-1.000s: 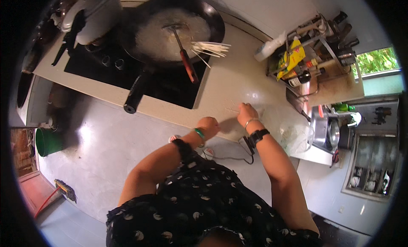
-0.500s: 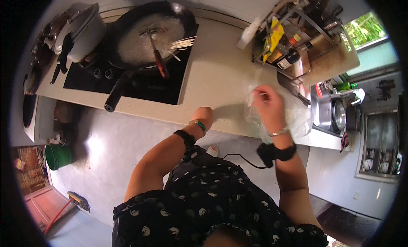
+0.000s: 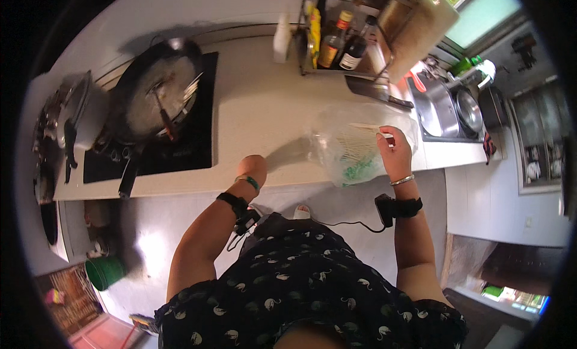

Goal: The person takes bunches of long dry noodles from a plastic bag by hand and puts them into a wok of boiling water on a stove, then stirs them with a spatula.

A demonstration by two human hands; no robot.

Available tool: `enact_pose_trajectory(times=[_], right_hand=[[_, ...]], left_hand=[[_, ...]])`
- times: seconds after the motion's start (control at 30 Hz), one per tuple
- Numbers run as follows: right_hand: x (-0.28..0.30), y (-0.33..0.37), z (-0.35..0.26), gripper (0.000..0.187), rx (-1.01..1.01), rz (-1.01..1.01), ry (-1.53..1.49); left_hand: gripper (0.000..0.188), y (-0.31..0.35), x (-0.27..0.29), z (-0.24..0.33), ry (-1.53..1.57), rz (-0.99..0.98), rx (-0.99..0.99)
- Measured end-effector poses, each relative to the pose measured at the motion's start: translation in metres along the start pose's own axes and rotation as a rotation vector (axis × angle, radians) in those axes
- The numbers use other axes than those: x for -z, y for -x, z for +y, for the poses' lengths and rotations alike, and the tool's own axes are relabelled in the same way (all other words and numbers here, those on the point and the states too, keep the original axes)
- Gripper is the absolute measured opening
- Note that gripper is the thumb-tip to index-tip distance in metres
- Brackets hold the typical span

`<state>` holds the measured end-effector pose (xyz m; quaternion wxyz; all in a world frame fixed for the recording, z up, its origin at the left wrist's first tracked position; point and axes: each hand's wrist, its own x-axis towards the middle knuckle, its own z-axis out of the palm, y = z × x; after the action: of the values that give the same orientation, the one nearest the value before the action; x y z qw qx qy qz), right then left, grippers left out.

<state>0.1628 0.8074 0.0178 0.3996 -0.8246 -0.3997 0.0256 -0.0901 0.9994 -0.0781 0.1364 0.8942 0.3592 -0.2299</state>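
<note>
On the counter near its front edge lies a clear plastic bag (image 3: 327, 147) with green marks, holding pale, thin sticks like dried noodles (image 3: 359, 144). My right hand (image 3: 395, 152) is over the bag's right side, thumb and fingertips pinched together by a pale strip; what they grip is unclear. My left hand (image 3: 253, 167) is closed above the counter's front edge, its fingers mostly hidden. Over at the left, a black wok (image 3: 191, 52) on the cooktop (image 3: 201, 141) contains cloudy liquid. A utensil with a brown handle (image 3: 165, 122) leans in it beside several pale sticks (image 3: 191, 89).
Behind the bag lies a knife (image 3: 375, 90), below a rack with sauce bottles (image 3: 353, 49). A white bottle (image 3: 281, 39) stands by the wall. The sink (image 3: 436, 111) is at right, a pale pot (image 3: 90, 117) left of the wok.
The view has swung to the right, so the wok now sits farther left. My right hand has shifted to the bag's right side, uncovering the sticks. My left hand stays closed.
</note>
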Motion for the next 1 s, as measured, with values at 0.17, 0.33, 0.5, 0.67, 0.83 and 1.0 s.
enact_pose_trajectory(times=[0.17,0.33,0.5,0.67,0.83,1.0], right_hand=[[0.038,0.01,0.027,0.016,-0.146,0.075,-0.156],[0.059,0.026,0.057,0.014,-0.242,0.169,-0.204],[0.072,0.036,0.08,0.014,-0.292,0.194,-0.213],[0.074,0.038,0.094,0.017,-0.319,0.195,-0.259],[0.069,0.023,0.108,0.046,-0.346,0.195,0.016],[0.047,0.007,0.138,0.069,-0.362,0.098,0.11]], left_hand=[[0.014,-0.003,0.012,0.006,-0.253,-0.125,-0.094],[0.013,-0.023,-0.004,-0.009,-0.236,-0.09,-0.032],[0.018,-0.017,0.058,0.016,0.39,0.393,0.011],[0.012,0.021,0.136,0.108,0.604,0.596,-0.345],[0.016,0.009,0.142,0.154,0.492,0.55,-0.387],[0.037,0.007,0.134,0.149,0.302,0.833,-0.276]])
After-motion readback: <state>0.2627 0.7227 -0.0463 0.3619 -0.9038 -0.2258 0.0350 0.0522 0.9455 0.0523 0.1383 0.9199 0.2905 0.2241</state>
